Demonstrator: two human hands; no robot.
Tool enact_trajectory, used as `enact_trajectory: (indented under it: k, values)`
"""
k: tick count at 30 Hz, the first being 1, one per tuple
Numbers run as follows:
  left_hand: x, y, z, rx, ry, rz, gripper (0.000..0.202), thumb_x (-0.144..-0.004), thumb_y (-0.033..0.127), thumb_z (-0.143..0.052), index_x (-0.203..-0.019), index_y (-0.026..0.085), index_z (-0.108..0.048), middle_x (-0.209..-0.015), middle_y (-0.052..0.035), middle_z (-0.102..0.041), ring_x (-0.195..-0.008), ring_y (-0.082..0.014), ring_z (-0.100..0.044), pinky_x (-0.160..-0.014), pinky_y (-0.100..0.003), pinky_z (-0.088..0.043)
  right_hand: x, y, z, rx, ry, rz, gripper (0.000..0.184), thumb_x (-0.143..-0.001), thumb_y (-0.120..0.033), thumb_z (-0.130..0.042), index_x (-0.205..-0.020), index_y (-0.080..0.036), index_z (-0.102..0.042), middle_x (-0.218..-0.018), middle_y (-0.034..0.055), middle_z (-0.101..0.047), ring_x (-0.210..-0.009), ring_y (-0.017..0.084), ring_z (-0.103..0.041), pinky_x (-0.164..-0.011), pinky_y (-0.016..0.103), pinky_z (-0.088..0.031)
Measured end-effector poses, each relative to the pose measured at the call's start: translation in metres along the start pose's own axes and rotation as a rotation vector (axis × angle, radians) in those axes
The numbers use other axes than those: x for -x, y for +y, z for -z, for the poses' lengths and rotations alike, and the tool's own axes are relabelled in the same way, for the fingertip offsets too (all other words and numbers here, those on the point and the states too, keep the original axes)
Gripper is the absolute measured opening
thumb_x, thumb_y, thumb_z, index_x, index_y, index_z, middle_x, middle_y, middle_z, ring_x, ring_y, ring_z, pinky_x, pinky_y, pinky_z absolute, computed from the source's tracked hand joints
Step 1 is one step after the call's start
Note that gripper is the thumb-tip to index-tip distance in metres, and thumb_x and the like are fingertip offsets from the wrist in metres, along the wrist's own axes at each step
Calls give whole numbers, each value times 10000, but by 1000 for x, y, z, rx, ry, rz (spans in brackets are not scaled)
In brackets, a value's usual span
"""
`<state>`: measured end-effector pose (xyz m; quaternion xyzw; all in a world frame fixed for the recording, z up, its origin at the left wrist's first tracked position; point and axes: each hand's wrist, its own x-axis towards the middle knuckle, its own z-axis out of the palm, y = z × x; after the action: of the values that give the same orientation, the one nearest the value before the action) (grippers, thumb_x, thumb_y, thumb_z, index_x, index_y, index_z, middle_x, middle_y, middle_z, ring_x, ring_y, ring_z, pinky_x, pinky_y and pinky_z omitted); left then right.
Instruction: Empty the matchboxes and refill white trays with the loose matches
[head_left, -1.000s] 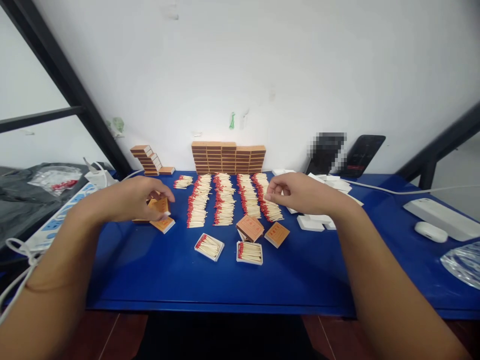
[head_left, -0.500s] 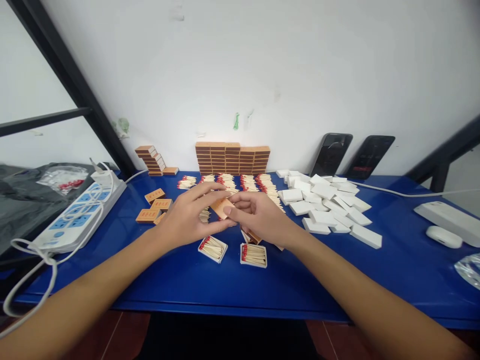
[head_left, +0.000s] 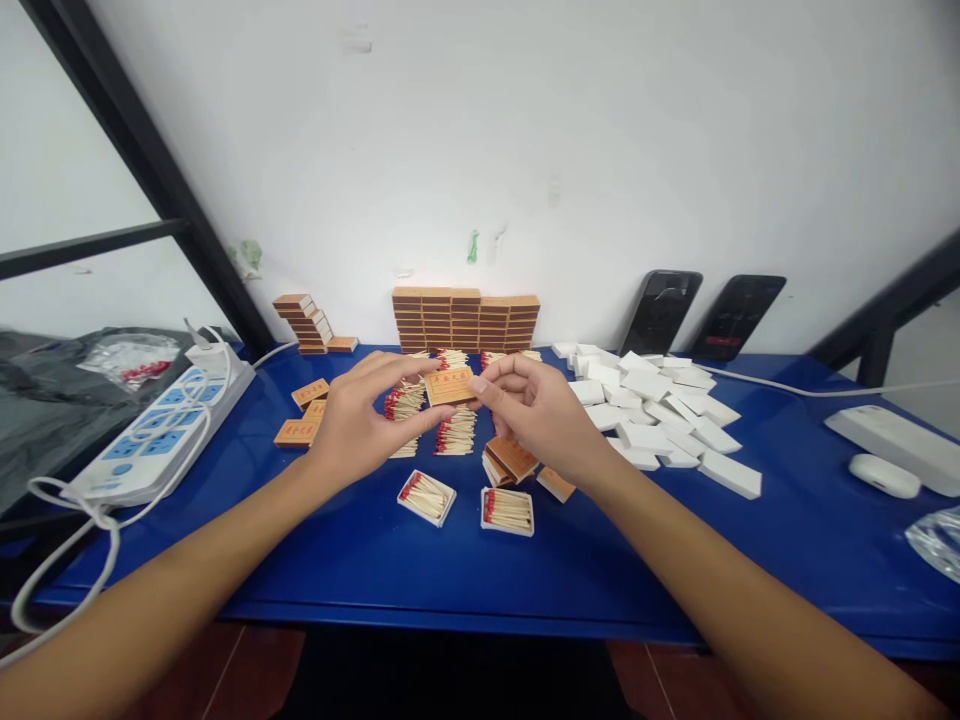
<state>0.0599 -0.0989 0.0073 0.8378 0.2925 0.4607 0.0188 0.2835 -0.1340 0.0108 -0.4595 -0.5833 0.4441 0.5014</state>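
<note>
An orange matchbox (head_left: 448, 386) with red lettering is held up above the blue table, its printed face towards me. My left hand (head_left: 367, 412) grips its left part, with the thumb along the lower edge and the fingers along the upper edge. At the right end, my right hand (head_left: 534, 412) pinches it between thumb and curled fingers. Below lie two white trays of red-tipped matches, a tilted left tray (head_left: 425, 497) and a right tray (head_left: 508, 511). Beside my right wrist are stacked matchbox sleeves (head_left: 511, 460) and a single orange piece (head_left: 556, 485).
Piles of loose matches (head_left: 454, 432) lie behind the hands. Stacked matchboxes (head_left: 465, 320) line the wall. White trays (head_left: 660, 400) are heaped at right, near two leaning phones (head_left: 660, 312). Orange boxes (head_left: 298, 432) and a power strip (head_left: 161, 430) are at left.
The matchbox has been turned so its printed face shows more squarely, and raised slightly. My left hand has moved a little left and its fingers are more widely spread around the box.
</note>
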Motion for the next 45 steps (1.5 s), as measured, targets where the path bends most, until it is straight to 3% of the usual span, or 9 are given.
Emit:
enact_trajectory:
  k: [5,12,15,18,22,28,31,40,45]
  values:
    - [0,1,-1,47,-13,60,386,-853,393,-883,-1184,232,-764,-1169,-70,-807,-1048,-240,-750,-973,-396,-595,4,-4,0,-3,-6,-23,415,-790,-553,-865,-899,-219,-644,-716,-25,-682,-475,90,-520,-423,242,-398]
    - [0,0,0,55,0,47,379,-837,395,-898,-1154,237,-766,-1144,-62,-807,-1060,-235,-736,-978,-392,-589,5,-3,0,-45,-1,-33,392,-760,-481,-908,-920,-203,-682,-736,-24,-695,-495,80,-527,-448,227,-436]
    - [0,1,-1,75,-12,47,372,-842,389,-894,-1158,239,-766,-1139,-58,-809,-1059,-236,-742,-982,-398,-587,7,-3,-2,-43,-73,-20,358,-792,-481,-884,-919,-206,-694,-796,-1,-731,-506,87,-563,-451,231,-453]
    - [2,2,-3,94,-42,30,390,-855,401,-881,-1188,236,-761,-1163,-61,-808,-1078,-242,-750,-1010,-406,-586,9,-3,-5,-34,-114,-17,355,-830,-527,-840,-871,-211,-684,-719,-6,-707,-476,99,-565,-415,232,-421]
    - [5,-1,-5,66,-37,20,454,-871,410,-865,-1273,240,-742,-1260,-69,-792,-1166,-256,-744,-1057,-401,-579,6,-3,-3,16,-21,-26,411,-825,-587,-824,-823,-211,-657,-627,-17,-667,-441,102,-546,-385,228,-370]
    - [-3,-7,6,-52,-10,41,424,-873,424,-860,-1241,234,-771,-1162,-58,-812,-1019,-215,-738,-927,-341,-589,-3,-4,14,42,97,50,395,-901,-539,-744,-753,-223,-558,-550,-32,-602,-439,95,-526,-411,220,-339]
    - [-12,-11,21,-63,-127,36,379,-882,432,-840,-1210,247,-792,-1140,-53,-811,-1020,-223,-722,-935,-357,-574,-6,-7,24,74,183,73,299,-898,-449,-744,-821,-229,-557,-580,-40,-604,-457,104,-537,-433,232,-347]
    - [-25,-22,63,29,-787,174,399,-816,416,-821,-1202,315,-814,-1234,-16,-790,-1105,-242,-736,-1002,-329,-570,-14,-6,36,194,313,62,296,-901,-344,-693,-1139,-241,-550,-745,-33,-672,-480,112,-524,-491,274,-395]
    - [-24,-14,66,-84,-1023,299,406,-773,411,-793,-1164,301,-808,-1173,-12,-787,-956,-218,-731,-801,-271,-555,-16,-5,37,216,310,73,280,-898,-348,-687,-1124,-237,-566,-729,-28,-659,-506,131,-554,-483,278,-396]
